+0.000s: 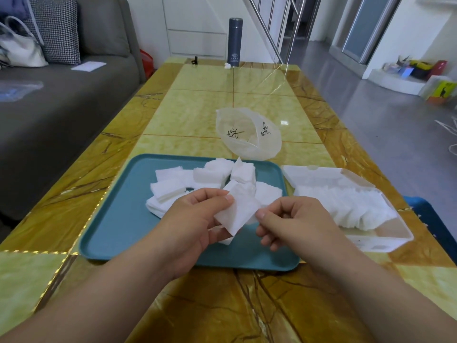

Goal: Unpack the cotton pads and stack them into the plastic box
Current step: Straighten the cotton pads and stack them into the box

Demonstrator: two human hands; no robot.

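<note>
While in left hand (195, 219), cotton pad (237, 216) corner-down.

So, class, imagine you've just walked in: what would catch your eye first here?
Both hands, left hand and right hand, pinch a white cotton pad in the foreground centre. Beneath lies a teal tray strewn with loose pads, and to its right a clear plastic box already holds a row of them.

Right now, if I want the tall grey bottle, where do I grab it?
Probably round the middle of the bottle, coming in from the side. It stands upright, tall and round, with a slim, even body that is easy to wrap.
</note>
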